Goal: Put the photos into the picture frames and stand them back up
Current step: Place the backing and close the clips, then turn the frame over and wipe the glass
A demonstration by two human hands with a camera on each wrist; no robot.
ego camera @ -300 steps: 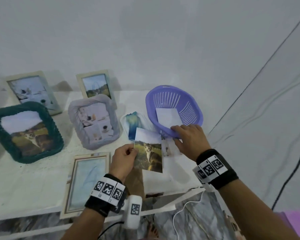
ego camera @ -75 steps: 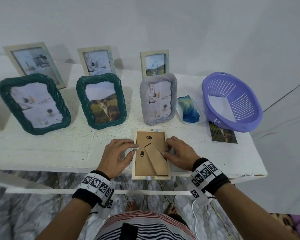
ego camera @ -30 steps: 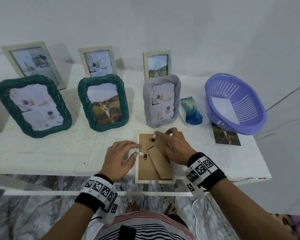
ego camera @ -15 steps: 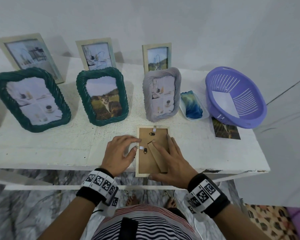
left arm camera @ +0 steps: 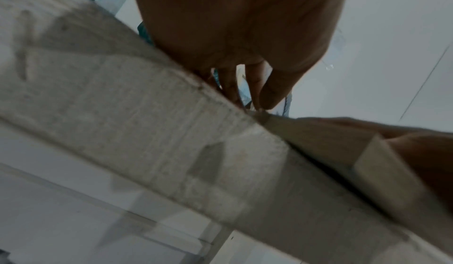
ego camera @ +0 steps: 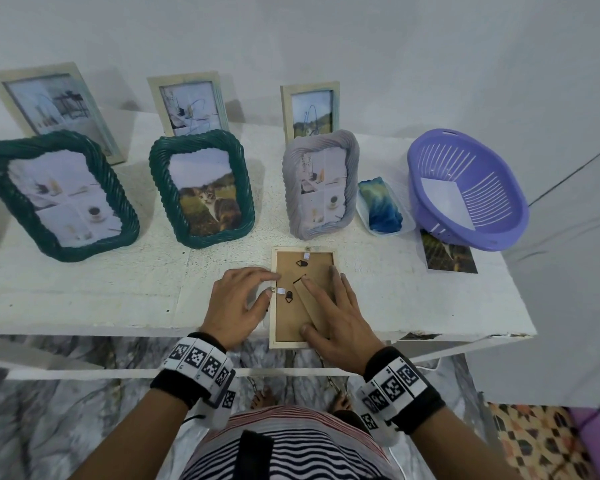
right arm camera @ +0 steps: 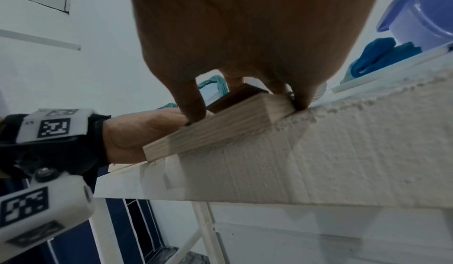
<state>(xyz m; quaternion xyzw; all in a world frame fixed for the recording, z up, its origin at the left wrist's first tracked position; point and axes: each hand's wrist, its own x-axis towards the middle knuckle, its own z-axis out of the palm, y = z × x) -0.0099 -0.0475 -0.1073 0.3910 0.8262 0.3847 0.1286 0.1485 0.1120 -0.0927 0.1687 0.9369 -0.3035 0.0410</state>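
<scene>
Currently: six frames standing filled; you are pressing the face-down frame [ego camera: 302, 296] flat-fingered with right hand [ego camera: 333, 317], left hand [ego camera: 238, 303] fingering its clip, loose photo [ego camera: 449, 256] waiting.

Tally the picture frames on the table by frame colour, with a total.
Dark green rope-pattern frames: 2
Grey ribbed frame: 1
Pale wooden frames standing at the back: 3
Pale wooden frame lying face down: 1
Total: 7

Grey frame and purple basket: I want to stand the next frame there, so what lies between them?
In the head view, a white tray holding a blue-green cloth lies between the grey frame and purple basket.
</scene>
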